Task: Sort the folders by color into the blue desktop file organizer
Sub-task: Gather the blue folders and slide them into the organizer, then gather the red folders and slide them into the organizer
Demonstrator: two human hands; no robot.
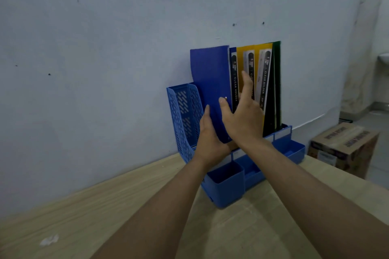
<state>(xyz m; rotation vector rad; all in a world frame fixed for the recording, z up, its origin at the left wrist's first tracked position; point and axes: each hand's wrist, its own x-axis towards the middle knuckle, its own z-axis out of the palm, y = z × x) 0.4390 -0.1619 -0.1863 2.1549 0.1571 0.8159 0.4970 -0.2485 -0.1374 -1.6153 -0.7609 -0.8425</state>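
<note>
The blue file organizer [223,185] stands on the counter [105,206] against the wall, just right of centre. A blue folder [210,82] rises from its second slot from the left, and the slot at 9 o'clock of it is bare. At 3 o'clock of it stand another blue folder [233,82], two yellow folders [257,65] and dark green ones [277,82].

The left hand [208,141] grips the blue folder's lower edge, its fingers wrapped behind and thumb in front, pinching the cover. The right hand [242,115] lies flat with fingers spread loosely against the neighbouring spines.

The folder looks thin, light and smooth-skinned, probably plastic that flexes and slips. A hold low on the stiffer spine, with the other hand steadying the top, should keep it from bowing.
</note>
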